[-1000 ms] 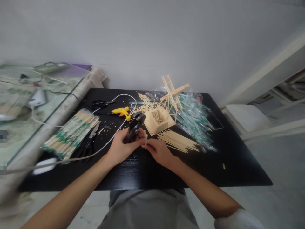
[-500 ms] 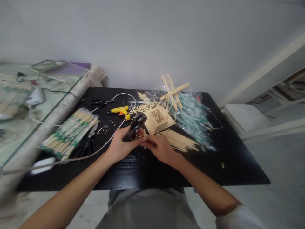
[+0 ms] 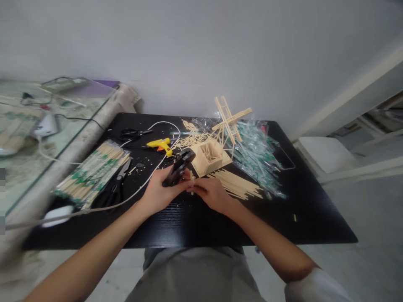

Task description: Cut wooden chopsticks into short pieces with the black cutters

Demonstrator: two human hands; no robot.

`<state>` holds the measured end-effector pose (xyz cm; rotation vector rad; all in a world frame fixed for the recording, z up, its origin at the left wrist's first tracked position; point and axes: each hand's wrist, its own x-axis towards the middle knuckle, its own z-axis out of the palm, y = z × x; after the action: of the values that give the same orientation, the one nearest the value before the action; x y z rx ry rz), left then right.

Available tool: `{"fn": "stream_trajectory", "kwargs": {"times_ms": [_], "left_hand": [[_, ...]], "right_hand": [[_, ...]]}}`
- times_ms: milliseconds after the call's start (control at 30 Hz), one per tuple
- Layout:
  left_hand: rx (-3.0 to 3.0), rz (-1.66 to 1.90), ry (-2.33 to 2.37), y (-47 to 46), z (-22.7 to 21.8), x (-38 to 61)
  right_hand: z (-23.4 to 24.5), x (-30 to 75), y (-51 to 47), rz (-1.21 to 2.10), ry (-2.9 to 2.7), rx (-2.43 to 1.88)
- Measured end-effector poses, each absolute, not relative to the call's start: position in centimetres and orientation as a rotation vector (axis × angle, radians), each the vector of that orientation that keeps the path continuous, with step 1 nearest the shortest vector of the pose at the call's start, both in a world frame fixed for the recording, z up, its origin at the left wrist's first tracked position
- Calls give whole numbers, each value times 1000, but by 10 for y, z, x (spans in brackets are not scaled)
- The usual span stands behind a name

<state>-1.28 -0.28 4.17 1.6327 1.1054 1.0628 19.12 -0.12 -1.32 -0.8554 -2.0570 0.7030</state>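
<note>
L hand grips blk tool; it + R hand pinch short wood pc betw fingertips, over mid counter, twd front edge. Wooden box just beyond, loose sticks beside it. Windmill-like frame nr back edge; wrappers twd back R corner. Yellow glue gun betw box + back L corner; scissors, stick packs nr L edge.

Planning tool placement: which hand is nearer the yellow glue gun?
Left. The left hand is on the near side of the yellow glue gun; the right hand is farther off, near side too but to its right.
</note>
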Motion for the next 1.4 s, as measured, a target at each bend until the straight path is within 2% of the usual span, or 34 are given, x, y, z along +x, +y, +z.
{"fn": "stream_trajectory", "kwargs": {"times_ms": [400,533,667,800,933,1400], "left_hand": [[1691,1049,1105,-6,45,-12],[1911,884,1171,-9,64,-30],[2208,681,1484,-17,85,-57],[2519,354,1711,-26,89,-70],[2734,150,1716,-32,89,-65],[2904,23,1657,-32,91,-53]], "right_hand": [[-12,192,-1,691,-2091,-867],[-8,192,-3,751,-2073,-875],[-7,191,-4,782,-2047,-904],[-7,190,-4,777,-2058,-889],[-7,190,-4,737,-2066,-887],[-13,191,-1,599,-2140,-949]]}}
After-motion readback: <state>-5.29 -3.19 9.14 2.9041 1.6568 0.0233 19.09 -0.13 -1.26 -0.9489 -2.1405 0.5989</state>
